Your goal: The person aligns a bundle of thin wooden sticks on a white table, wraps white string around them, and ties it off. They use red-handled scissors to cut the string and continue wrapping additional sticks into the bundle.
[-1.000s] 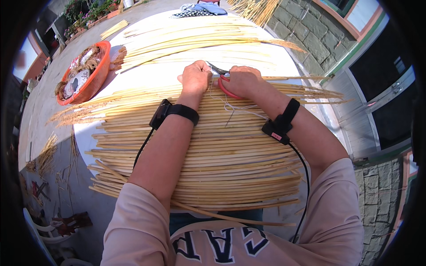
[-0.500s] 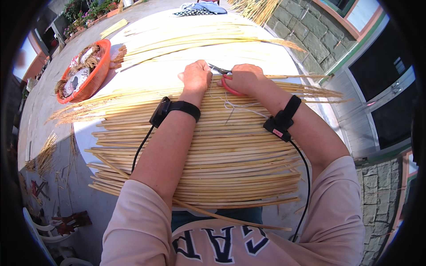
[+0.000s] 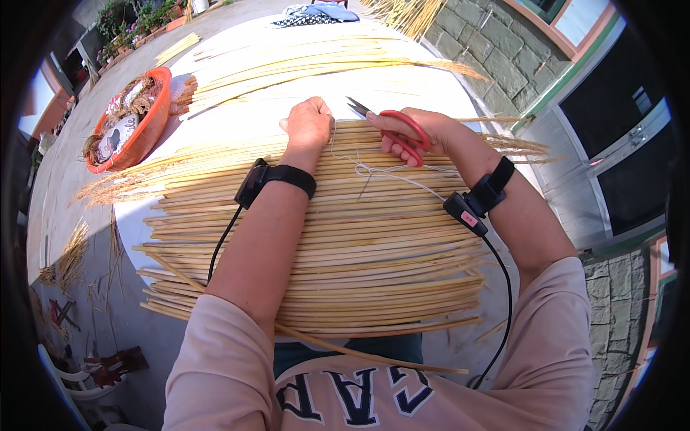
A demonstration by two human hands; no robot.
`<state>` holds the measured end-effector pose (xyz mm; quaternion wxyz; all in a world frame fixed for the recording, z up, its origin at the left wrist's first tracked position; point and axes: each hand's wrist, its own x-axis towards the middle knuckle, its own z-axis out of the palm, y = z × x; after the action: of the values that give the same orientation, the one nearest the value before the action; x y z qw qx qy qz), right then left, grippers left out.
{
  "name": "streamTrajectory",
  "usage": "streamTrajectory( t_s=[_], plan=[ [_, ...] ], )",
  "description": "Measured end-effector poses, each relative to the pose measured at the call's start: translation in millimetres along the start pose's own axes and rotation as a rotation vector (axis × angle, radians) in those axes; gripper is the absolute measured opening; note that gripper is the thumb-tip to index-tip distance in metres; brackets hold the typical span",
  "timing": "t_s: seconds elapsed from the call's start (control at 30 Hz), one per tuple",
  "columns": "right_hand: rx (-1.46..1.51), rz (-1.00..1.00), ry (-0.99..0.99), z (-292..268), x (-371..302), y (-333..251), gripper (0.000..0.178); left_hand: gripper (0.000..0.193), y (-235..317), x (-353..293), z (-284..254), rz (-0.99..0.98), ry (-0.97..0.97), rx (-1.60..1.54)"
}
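A wide mat of straw-coloured stalks (image 3: 374, 251) lies side by side in front of me. At its far edge my left hand (image 3: 307, 123) is closed, and a thin white string (image 3: 345, 156) trails from its fingers onto the stalks. The pinch itself is hidden by the hand. My right hand (image 3: 424, 133) grips red-handled scissors (image 3: 407, 128), whose dark blades point toward the left hand, a little apart from it. Below the scissors, more white string lies loosely tangled across the mat.
The stalks rest on a white round table (image 3: 266, 108). An orange basin (image 3: 159, 118) with bundles stands at the left. Loose stalks (image 3: 309, 72) lie along the far side, with folded cloth (image 3: 316, 14) behind. A stone wall (image 3: 474, 50) rises at right.
The scissors have drawn back to the right, away from my left hand, and my right hand has turned so more of their handles shows. My left hand stays closed in nearly the same place.
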<state>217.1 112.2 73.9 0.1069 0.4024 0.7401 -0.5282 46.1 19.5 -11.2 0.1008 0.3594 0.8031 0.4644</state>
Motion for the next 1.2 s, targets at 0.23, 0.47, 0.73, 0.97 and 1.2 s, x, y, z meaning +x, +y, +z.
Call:
streamTrajectory(
  t_s=[0.23,0.47,0.73,0.97,1.2],
  plan=[
    [0.227,-0.059,-0.150,9.4,5.5,0.7,0.062,0.010,-1.1,0.6,-0.7,-0.044,-0.038,-0.086],
    [0.348,-0.065,-0.341,11.5,21.2,-5.3,0.070,0.009,-5.3,3.5,1.9,0.011,-0.051,-0.025],
    [0.439,-0.061,-0.407,18.1,38.7,-11.6,0.080,0.008,-0.7,-2.1,-1.3,0.004,-0.026,-0.162],
    [0.530,-0.048,-0.467,15.1,47.4,-11.1,0.068,0.008,-2.1,-1.0,-1.9,0.000,-0.011,-0.107],
    [0.444,-0.067,-0.298,18.7,39.4,-6.9,0.067,0.008,-4.2,3.5,2.1,0.005,-0.012,-0.048]
  ],
)
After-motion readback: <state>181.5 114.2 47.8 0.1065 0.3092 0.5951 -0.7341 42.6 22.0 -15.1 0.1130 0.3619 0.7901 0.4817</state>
